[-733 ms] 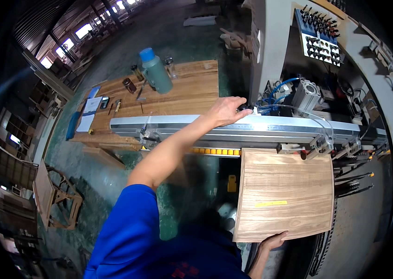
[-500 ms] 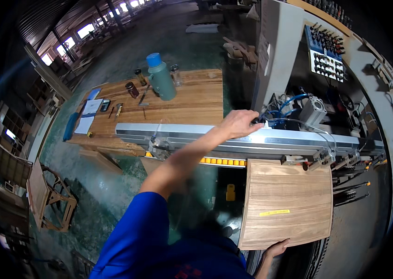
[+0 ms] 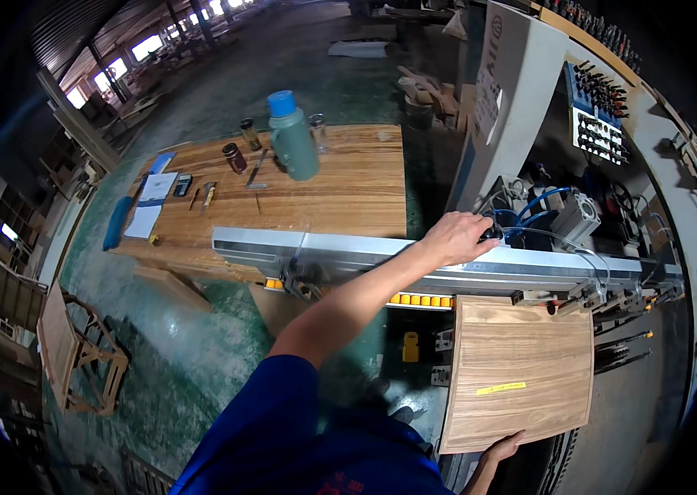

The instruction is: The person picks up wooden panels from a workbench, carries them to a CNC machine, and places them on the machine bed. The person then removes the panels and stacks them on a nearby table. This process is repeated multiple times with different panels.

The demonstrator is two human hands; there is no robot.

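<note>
My left hand [image 3: 460, 237] is closed on a small black knob [image 3: 490, 233] on top of the long aluminium machine rail [image 3: 340, 258], beside blue air hoses [image 3: 535, 200] and a silver cylinder [image 3: 575, 216]. A light wooden panel [image 3: 522, 355] with a yellow strip lies below the rail, its far edge under metal clamps [image 3: 600, 290]. My right hand [image 3: 503, 450] grips the panel's near edge, fingers partly hidden by it. Yellow rollers [image 3: 421, 299] show just left of the panel.
A wooden table [image 3: 348, 181] beyond the rail bears a green thermos [image 3: 299, 148], jars, papers, a calculator and tools. A wooden frame [image 3: 101, 371] leans at lower left. A grey column [image 3: 505, 91] and a rack of bits [image 3: 596, 107] stand at right.
The scene has shifted in the picture as the camera moved. My left hand stays at the knob, a little further right in the view; my right hand still holds the panel's edge.
</note>
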